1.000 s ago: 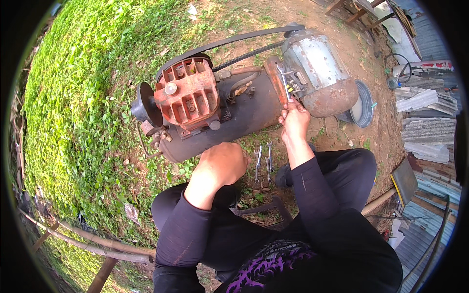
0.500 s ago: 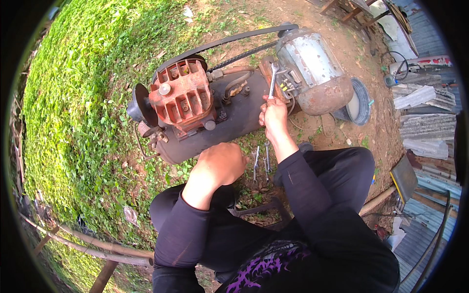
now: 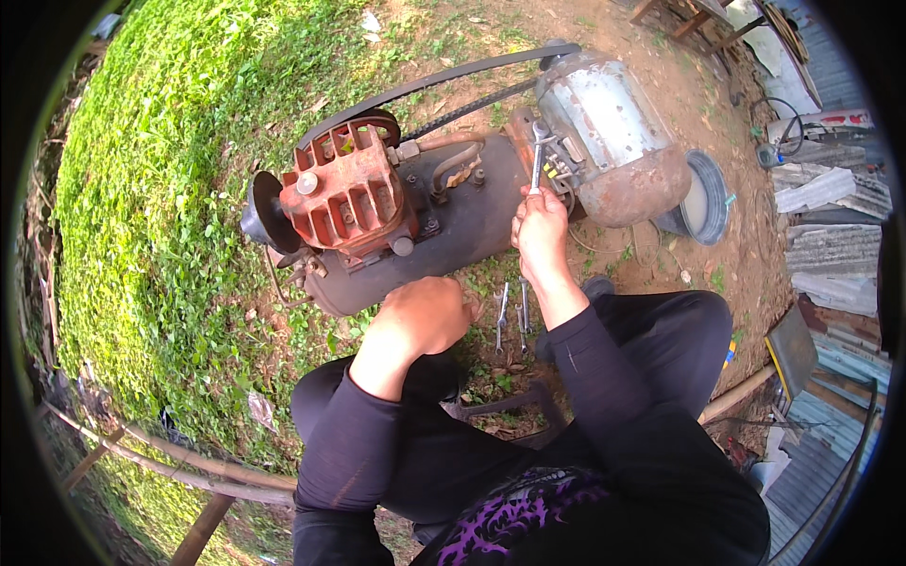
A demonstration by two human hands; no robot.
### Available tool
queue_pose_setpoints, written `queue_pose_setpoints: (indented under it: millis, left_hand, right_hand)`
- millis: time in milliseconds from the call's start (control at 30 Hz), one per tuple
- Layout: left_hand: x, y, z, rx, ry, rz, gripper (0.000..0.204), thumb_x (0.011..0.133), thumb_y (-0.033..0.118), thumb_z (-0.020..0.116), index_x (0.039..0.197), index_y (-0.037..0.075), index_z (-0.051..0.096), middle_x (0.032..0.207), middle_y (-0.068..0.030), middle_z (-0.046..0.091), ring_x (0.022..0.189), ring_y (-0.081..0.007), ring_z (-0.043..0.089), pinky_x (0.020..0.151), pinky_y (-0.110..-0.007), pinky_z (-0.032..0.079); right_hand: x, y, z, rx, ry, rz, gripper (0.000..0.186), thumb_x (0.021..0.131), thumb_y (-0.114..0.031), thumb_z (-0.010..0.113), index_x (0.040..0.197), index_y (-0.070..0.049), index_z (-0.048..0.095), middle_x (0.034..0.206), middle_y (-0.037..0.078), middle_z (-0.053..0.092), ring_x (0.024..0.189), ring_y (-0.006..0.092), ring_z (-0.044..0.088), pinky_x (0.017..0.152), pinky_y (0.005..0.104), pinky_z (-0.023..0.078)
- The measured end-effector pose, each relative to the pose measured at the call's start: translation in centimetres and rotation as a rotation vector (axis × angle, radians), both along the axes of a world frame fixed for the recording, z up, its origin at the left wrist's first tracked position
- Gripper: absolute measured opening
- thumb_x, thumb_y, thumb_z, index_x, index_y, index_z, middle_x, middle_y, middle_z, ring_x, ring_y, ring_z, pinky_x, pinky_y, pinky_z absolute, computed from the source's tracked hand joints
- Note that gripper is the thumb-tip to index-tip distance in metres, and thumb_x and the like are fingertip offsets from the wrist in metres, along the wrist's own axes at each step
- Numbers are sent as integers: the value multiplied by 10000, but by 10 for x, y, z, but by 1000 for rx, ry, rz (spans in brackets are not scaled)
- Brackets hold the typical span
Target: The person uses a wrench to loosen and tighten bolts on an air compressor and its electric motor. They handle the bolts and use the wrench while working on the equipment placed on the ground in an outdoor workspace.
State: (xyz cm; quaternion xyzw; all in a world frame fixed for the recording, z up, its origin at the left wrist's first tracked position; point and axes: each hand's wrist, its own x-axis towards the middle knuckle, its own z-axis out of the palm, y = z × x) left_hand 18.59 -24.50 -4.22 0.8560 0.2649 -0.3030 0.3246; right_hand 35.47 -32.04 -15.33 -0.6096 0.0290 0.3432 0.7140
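Note:
In my right hand [image 3: 542,231] is a combination wrench [image 3: 537,168], its shaft pointing away from me. The wrench's far end overlaps the rusty base beside the grey motor [image 3: 613,132]; whether it sits on a bolt I cannot tell. My left hand [image 3: 423,316] is curled closed at the near side of the dark compressor tank [image 3: 472,217], back of the hand up. Its fingers are mostly hidden, and anything inside them does not show. On the tank's left part stands the red finned pump [image 3: 344,193]. Several loose wrenches [image 3: 502,316] lie on the ground between my arms.
A black drive belt [image 3: 434,77] runs from the pump's pulley to the motor. Right of the motor stands a bucket [image 3: 706,198] holding cloudy liquid. Corrugated sheets [image 3: 835,241] lie farther right. Grass [image 3: 151,236] covers the left side, with a bamboo pole [image 3: 208,478] at lower left.
The whole view has shifted slightly. My right hand and the wrench have moved a little to the right, closer to the motor. The left hand keeps its curled pose.

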Motion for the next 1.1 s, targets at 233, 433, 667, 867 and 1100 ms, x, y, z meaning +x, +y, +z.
queue_pose_setpoints:
  millis: [233,433,667,867,1100]
  left_hand:
    - [4,1,-1,-11,52,9,396,972,376,592,965,5,731,1011,-223,714,1009,-398,674,873,-500,520]
    - [11,-2,-4,-25,85,-51,403,977,382,582,1001,4,720,1026,-218,712,1032,-395,667,881,-496,517]
    - [9,1,-5,-39,66,-41,406,979,379,573,989,1,722,1017,-217,711,1024,-396,667,877,-493,516]
    - [8,-1,-8,-44,48,-41,418,973,380,576,943,-7,729,981,-229,709,1005,-403,668,872,-493,515]
    - [4,-3,-8,-52,42,-34,424,976,381,573,958,-14,725,986,-233,707,999,-410,665,874,-497,511]
  right_hand:
    - [-17,37,-1,62,134,-10,163,1085,-210,377,1110,-70,456,646,-26,454,424,62,359,369,241,254]
    - [-18,67,7,33,173,50,178,1085,-246,368,1083,-99,467,630,-18,455,438,69,367,382,244,259]
    - [-13,46,6,123,190,54,208,1096,-250,393,1118,-80,512,608,-44,410,426,52,308,372,239,232]
    - [5,13,-13,-79,111,210,235,1096,-247,403,1035,-75,550,608,-63,393,432,45,294,380,239,230]
    - [29,-24,-12,-215,-76,130,254,1093,-250,429,983,-65,566,579,-81,357,417,39,281,381,238,212]
